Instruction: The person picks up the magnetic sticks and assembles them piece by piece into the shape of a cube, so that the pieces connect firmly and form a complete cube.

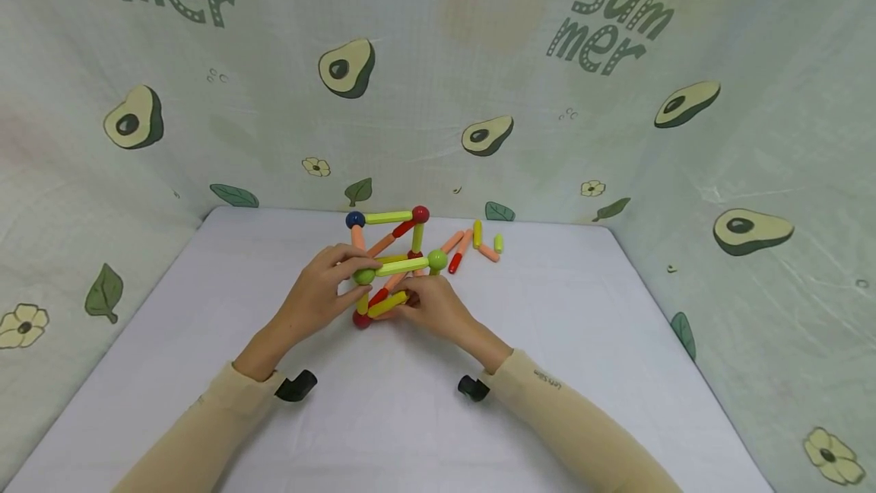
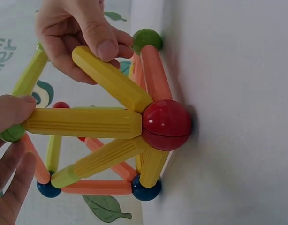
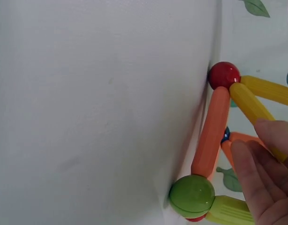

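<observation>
A cube-like frame of coloured rods and balls stands on the table, partly hidden by the hands. My left hand pinches the upper green ball at its near left corner. Below that ball, a yellow rod runs down to a red ball on the table. My right hand pinches a yellow rod whose lower end touches this red ball; the rod slants upward. An orange rod joins the red ball to a lower green ball. A lime rod spans the near top edge.
Several loose rods lie behind and right of the frame, among them a yellow rod, a short lime rod and a short orange rod. A cloth printed with avocados hangs behind the white table.
</observation>
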{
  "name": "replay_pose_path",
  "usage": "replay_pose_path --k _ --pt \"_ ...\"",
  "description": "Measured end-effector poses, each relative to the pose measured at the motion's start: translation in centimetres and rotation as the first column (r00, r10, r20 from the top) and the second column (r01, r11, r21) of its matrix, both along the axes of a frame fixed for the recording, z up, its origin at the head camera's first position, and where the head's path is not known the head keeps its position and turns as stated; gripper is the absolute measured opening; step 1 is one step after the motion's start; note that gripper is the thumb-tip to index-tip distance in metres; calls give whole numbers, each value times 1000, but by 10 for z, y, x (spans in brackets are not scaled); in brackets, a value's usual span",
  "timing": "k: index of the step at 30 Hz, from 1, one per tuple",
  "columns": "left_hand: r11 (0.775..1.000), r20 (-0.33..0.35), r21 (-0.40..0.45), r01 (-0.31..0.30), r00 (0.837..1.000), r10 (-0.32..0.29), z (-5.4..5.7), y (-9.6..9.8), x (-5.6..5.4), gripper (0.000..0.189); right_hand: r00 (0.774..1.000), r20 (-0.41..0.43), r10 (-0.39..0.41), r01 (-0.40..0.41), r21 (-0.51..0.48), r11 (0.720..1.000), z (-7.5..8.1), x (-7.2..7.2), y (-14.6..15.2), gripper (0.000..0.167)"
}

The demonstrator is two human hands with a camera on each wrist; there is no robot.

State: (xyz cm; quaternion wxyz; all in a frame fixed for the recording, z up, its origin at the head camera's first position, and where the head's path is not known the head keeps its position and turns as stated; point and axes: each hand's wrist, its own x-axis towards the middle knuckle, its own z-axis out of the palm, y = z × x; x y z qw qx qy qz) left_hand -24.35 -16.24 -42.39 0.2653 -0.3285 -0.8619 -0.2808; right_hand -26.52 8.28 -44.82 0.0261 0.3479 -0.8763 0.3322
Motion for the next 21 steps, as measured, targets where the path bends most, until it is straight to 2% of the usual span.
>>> replay_pose_path --k 6,9,12,14,17,21 --pt "1000 4 1 5 1000 -5 -4 -2 2 48 999 8 -36 36 -29 999 0 2 -1 29" --pt "1000 19 -2 9 1000 -9 -8 -3 2 55 999 15 -46 47 -47 998 1 4 0 29" --pt "1000 50 10 -5 999 5 -14 -5 3 66 999 16 -44 45 -57 997 2 5 2 29" --pt "999 88 47 -16 996 12 -19 -7 4 73 999 24 -42 44 -62 997 3 5 2 29" --pt "988 205 153 -16 979 -16 -25 -8 8 77 998 37 -42 44 -70 997 5 6 3 28" --pt "964 360 266 -24 930 -77 -34 -9 13 75 998 52 -43 46 -73 996 6 7 5 27"
